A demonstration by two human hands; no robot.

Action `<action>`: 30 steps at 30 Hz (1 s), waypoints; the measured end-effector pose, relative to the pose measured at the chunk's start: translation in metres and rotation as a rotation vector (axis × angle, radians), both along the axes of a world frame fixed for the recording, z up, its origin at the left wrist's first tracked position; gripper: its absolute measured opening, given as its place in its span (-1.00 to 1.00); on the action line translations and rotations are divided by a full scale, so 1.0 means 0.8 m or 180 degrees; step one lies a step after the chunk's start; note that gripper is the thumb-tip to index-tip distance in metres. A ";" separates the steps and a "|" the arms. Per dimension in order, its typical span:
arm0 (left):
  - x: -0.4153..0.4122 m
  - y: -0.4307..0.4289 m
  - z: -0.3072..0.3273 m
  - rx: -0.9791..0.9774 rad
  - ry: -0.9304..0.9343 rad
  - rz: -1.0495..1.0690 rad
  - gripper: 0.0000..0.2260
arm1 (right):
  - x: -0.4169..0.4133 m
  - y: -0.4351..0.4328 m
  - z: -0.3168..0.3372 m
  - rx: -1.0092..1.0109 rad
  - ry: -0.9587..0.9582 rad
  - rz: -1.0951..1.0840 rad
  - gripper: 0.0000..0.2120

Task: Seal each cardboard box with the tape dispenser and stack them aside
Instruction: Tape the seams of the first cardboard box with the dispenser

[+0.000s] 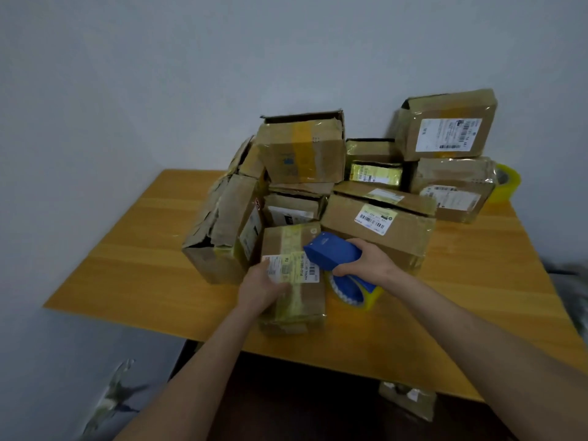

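Observation:
A small cardboard box (311,300) with a white label and yellowish tape lies at the table's near edge. My left hand (262,289) presses on its left side, fingers over the label. My right hand (366,261) grips a blue tape dispenser (334,253) with a yellow tape roll (370,297), held over the box's right edge. Behind them several worn cardboard boxes (304,148) are piled up on the table.
The wooden table (136,262) stands against a grey wall. A spare yellow tape roll (507,183) sits at the back right beside the pile. A small box (407,399) lies on the dark floor below the table's front edge. Crumpled plastic lies at lower left.

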State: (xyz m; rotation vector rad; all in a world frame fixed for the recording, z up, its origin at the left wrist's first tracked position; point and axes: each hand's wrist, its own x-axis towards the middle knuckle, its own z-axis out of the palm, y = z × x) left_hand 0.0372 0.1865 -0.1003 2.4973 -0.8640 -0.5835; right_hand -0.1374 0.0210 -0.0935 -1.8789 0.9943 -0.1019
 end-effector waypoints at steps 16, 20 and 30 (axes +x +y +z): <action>-0.004 0.022 -0.018 0.0988 -0.0663 -0.1799 0.08 | -0.021 -0.003 0.036 -0.0609 0.0370 -0.0040 -0.39; -0.018 0.005 -0.023 0.0754 -0.0797 -0.1596 -0.05 | -0.032 -0.003 0.041 -0.0519 0.0289 -0.0019 -0.38; -0.020 -0.001 0.019 0.0044 -0.0419 -0.1073 -0.27 | -0.059 -0.009 0.088 -0.0310 0.0041 0.0264 -0.44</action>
